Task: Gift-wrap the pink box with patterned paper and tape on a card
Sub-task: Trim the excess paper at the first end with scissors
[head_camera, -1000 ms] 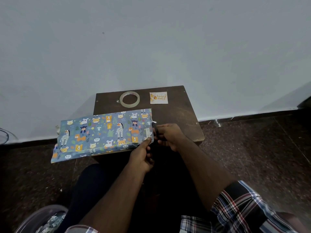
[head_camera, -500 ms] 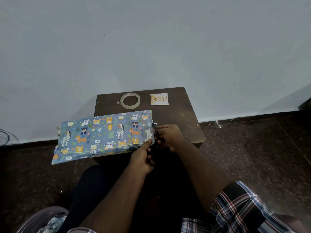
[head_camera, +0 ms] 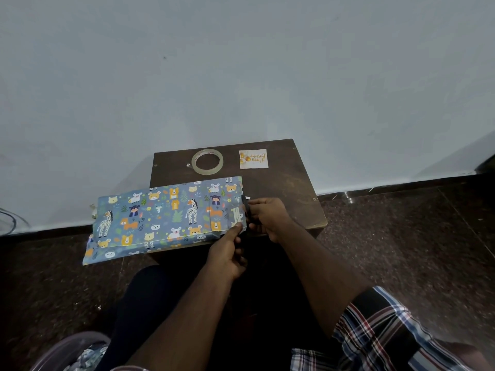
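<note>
Nearest, bottom left: a rounded purple tub (head_camera: 67,349) with crumpled patterned scraps inside. Bottom right: a plaid sleeve (head_camera: 396,333) above the right forearm. Between them, dark trousers over a dark speckled floor (head_camera: 401,250).

Further out, left hand (head_camera: 227,253) with thumb laid on the near right corner of the paper (head_camera: 166,215), other fingers curled under the edge, pinching it. Just beside, right hand (head_camera: 267,216) curled round dark scissors (head_camera: 246,207), blades set at the paper's right edge; too dark to tell how wide the blades stand.

Paper blue with animals, folded over the box and hiding it entirely; no pink showing. Package lying across the front left of a small brown table (head_camera: 294,194), its left end hanging past the table edge, 1 loose flap of paper drooping at the near left.

Behind the package, a clear tape roll (head_camera: 207,161) lying flat. Right of it, apart, a small white card (head_camera: 253,159) with gold print. Beyond, a pale wall (head_camera: 241,76).
</note>
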`<state>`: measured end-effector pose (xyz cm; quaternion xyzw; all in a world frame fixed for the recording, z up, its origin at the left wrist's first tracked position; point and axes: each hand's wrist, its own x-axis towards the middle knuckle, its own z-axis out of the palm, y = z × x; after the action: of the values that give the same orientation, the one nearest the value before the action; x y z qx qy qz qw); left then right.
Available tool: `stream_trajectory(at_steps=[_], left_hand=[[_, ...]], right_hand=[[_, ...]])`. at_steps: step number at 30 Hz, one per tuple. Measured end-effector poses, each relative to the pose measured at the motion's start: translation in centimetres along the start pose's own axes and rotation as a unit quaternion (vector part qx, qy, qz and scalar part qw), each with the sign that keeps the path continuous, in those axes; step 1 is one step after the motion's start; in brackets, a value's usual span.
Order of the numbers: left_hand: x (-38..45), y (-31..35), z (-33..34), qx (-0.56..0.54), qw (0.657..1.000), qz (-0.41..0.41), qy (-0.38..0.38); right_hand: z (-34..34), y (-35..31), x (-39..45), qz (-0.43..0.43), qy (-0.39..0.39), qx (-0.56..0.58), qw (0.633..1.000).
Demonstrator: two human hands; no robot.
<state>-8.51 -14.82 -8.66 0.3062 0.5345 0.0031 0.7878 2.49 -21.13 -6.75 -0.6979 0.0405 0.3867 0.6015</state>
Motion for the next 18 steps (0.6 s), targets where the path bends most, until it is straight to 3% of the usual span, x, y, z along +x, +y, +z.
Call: stream_trajectory(at_steps=[18], left_hand=[[0.07,0.04,-0.16,-0.002,1.0,-0.008,-0.009]], right_hand=[[0.47,-0.86,0.6,-0.017,0.021,-0.008,1.0]])
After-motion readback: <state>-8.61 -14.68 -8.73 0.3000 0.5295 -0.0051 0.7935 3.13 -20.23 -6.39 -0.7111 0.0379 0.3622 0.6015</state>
